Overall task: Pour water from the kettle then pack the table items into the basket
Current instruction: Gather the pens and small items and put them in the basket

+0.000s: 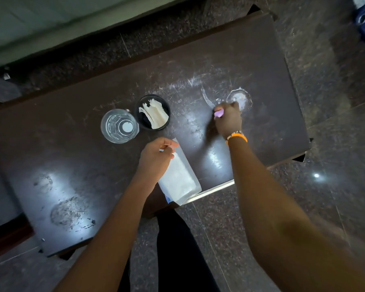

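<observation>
Two hands: left (156, 157) grips one pouch (178, 178); one glass (120, 125), one bowl (152, 112)

Glass (120, 126) and black bowl (152, 112) crowd mid-table (272, 81); its far right stretch lies open.

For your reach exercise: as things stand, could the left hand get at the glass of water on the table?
Probably not yet: the path to the glass is free, but the left hand grips a clear bag.

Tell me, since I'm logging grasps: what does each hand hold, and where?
Left hand grips the clear water sachet at its top end. Right hand pinches a small purple thing; which part cannot be told.
</observation>
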`<state>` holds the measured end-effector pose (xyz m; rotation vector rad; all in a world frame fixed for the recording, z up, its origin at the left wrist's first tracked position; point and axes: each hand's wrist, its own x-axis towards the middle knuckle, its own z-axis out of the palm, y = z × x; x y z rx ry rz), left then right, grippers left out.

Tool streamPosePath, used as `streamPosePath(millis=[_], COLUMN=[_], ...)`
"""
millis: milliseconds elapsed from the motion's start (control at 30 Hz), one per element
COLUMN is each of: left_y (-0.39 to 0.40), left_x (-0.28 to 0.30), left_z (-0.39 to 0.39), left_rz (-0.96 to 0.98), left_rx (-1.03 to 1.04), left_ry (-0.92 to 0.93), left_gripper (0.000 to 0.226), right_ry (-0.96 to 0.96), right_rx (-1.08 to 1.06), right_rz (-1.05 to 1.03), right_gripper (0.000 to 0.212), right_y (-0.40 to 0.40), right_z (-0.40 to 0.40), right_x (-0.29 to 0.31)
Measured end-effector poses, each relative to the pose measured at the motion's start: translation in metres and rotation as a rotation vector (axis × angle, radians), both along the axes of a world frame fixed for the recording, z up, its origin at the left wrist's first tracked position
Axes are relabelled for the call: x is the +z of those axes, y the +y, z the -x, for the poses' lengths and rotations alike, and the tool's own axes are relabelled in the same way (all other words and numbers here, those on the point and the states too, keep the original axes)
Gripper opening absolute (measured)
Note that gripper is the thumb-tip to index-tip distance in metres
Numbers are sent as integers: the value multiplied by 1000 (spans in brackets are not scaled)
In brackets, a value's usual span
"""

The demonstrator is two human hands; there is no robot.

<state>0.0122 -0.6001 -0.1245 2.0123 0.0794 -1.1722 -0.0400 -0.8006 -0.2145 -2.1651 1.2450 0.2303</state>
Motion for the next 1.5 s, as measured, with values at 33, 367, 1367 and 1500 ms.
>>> streamPosePath(millis=[33,367,1367,1500], left_y=[5,95,579,584], left_x=[2,35,63,57], left_z=[-1,-2,-114,-138], left_rz=[6,176,139,147], left_rx=[34,465,1316,1294], left_ry=[2,-45,-225,-215], left_gripper=[23,29,27,19], right_ry=[-43,-360,-462,-478], right_rx=[-43,64,971,1051], right_rz=[-29,-377,-254,-138], right_gripper=[28,12,15,27], right_y=[14,200,677,703], right_z=[4,21,-251,-289], right_x=[5,87,132,136])
